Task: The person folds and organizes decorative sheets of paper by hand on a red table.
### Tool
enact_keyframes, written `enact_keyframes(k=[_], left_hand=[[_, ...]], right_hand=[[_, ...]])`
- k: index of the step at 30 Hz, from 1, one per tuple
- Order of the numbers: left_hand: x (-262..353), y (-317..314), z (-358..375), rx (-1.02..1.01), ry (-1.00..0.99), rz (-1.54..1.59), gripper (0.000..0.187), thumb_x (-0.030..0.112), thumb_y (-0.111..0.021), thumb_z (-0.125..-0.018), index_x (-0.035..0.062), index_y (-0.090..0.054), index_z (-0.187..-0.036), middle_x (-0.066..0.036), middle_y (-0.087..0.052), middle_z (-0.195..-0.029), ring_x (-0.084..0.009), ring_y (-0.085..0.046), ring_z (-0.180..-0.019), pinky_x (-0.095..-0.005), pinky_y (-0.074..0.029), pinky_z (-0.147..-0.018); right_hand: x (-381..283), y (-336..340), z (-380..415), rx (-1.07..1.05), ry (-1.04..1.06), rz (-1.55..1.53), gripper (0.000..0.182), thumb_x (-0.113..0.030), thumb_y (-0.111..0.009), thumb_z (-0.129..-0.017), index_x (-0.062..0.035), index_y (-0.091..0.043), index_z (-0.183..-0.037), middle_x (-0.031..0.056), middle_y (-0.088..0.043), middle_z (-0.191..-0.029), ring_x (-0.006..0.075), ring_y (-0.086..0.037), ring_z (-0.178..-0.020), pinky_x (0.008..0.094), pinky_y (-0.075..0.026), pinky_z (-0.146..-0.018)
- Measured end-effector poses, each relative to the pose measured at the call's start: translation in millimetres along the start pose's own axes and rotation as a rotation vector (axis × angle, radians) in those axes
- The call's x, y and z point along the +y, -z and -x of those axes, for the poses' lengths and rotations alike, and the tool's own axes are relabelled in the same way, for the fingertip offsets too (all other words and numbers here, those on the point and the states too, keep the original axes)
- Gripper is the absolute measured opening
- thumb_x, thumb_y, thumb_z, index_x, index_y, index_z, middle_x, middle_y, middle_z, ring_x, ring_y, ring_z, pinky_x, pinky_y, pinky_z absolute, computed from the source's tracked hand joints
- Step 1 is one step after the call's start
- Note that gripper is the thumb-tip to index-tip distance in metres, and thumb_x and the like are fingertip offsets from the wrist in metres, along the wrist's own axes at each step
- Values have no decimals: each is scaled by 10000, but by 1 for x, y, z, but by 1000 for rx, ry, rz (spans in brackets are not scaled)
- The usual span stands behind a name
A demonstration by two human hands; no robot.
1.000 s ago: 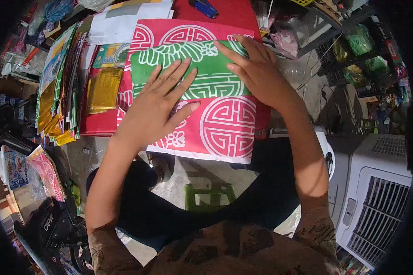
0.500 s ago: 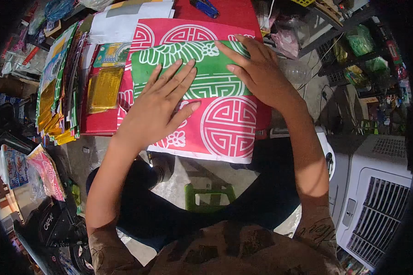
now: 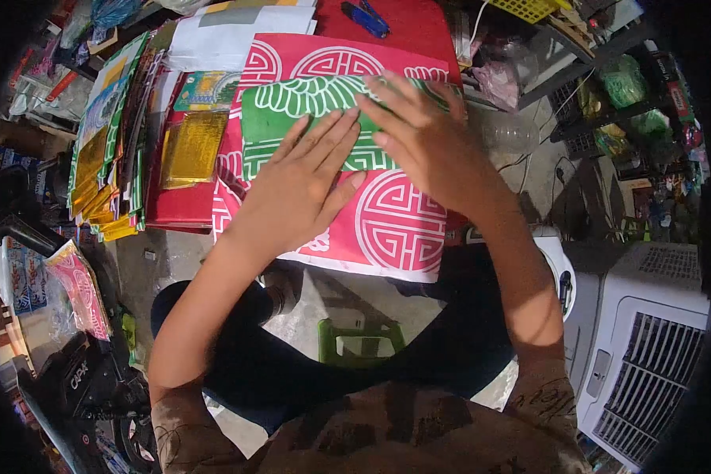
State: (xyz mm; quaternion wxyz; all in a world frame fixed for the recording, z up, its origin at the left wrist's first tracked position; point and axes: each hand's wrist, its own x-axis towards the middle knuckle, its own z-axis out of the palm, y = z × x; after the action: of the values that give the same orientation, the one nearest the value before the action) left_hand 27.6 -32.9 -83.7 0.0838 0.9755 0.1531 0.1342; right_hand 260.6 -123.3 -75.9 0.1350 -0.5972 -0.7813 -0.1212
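Observation:
A green sheet of paper printed with white scallops and line patterns lies across a larger pink sheet with round white motifs. My left hand rests flat over the left and middle of the green sheet, fingers outstretched, its palm above the pink one. On the right, my right hand is over the green sheet's other end, fingers spread and a little blurred. Both hands hide part of the green print. The pink sheet's near edge hangs past the red table.
Left of the sheets are gold foil papers and a banknote-like print. A thick stack of folded papers stands farther left. White sheets and a blue tool lie at the back. Below is a green stool.
My left hand has slid right across the sheets. My right hand has shifted slightly left, bringing the two hands closer together. The whole view has moved a little.

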Motion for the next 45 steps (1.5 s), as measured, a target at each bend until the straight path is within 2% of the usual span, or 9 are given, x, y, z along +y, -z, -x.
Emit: enact_keyframes(k=[6, 12, 21, 27, 30, 36, 39, 42, 45], left_hand=[[-2, 1, 0, 32, -16, 128, 547, 317, -516, -1116, -75, -499, -1497, -297, -472, -1593, -410, -466, -1488, -510, -324, -1288], [-1, 0, -1, 68, -29, 180, 532, 284, -561, -1084, -92, -519, -1457, -306, -509, -1550, -454, -487, -1454, -513, -356, -1267], [1, -3, -1, 67, -6, 158, 584, 275, -595, -1043, -119, -502, -1464, -324, -506, -1546, -470, -491, -1448, -506, -373, -1253], [4, -2, -1, 53, -7, 123, 686, 338, -574, -1060, -114, -414, -1551, -327, -467, -1586, -449, -444, -1500, -498, -320, -1287], [3, -1, 0, 35, 4, 141, 704, 352, -570, -1064, -110, -397, -1566, -326, -450, -1602, -440, -424, -1518, -496, -307, -1295], [3, 3, -1, 10, 10, 157, 691, 335, -574, -1061, -101, -401, -1568, -319, -431, -1620, -435, -415, -1526, -482, -308, -1295], [3, 6, -3, 4, 8, 166, 680, 319, -576, -1057, -99, -407, -1566, -319, -434, -1619, -436, -417, -1525, -477, -316, -1288], [4, 8, -4, -11, 21, 189, 654, 306, -565, -1063, -103, -428, -1554, -319, -444, -1612, -439, -419, -1523, -476, -324, -1279], [6, 11, -8, -33, 45, 203, 631, 321, -532, -1086, -107, -451, -1542, -319, -456, -1604, -437, -418, -1524, -468, -326, -1274]], right_hand=[[-10, -11, -8, 73, 62, -178, 503, -328, -587, -1089, 1, -599, -1470, 169, -635, -1494, 285, -539, -1454, 503, -271, -1267], [-14, -28, -17, 164, -33, -143, 597, -436, -633, -1052, 23, -630, -1434, 202, -653, -1455, 327, -552, -1436, 552, -310, -1246], [-12, -37, -24, 184, -70, -39, 612, -458, -632, -1052, 20, -633, -1434, 206, -664, -1439, 366, -543, -1436, 588, -317, -1241], [21, -25, 4, -108, -183, 304, 594, -450, -437, -1136, -46, -502, -1568, 194, -464, -1647, 335, -414, -1551, 615, -270, -1263], [59, -20, 32, -183, -273, 318, 595, -443, -387, -1148, -88, -420, -1624, 179, -369, -1707, 321, -344, -1595, 622, -221, -1281], [80, -23, 46, -138, -410, 377, 641, -458, -396, -1143, -104, -314, -1672, 160, -333, -1729, 310, -345, -1591, 619, -211, -1281], [64, -7, 21, 81, -371, 323, 601, -436, -440, -1128, -83, -425, -1614, 169, -370, -1709, 291, -367, -1580, 616, -248, -1267], [33, -3, 0, 103, -110, 453, 558, -391, -477, -1115, -34, -521, -1542, 181, -454, -1652, 284, -401, -1558, 582, -274, -1264], [7, -31, -13, 186, -223, 7, 538, -346, -499, -1102, 8, -564, -1502, 182, -525, -1596, 298, -438, -1529, 534, -270, -1274]])
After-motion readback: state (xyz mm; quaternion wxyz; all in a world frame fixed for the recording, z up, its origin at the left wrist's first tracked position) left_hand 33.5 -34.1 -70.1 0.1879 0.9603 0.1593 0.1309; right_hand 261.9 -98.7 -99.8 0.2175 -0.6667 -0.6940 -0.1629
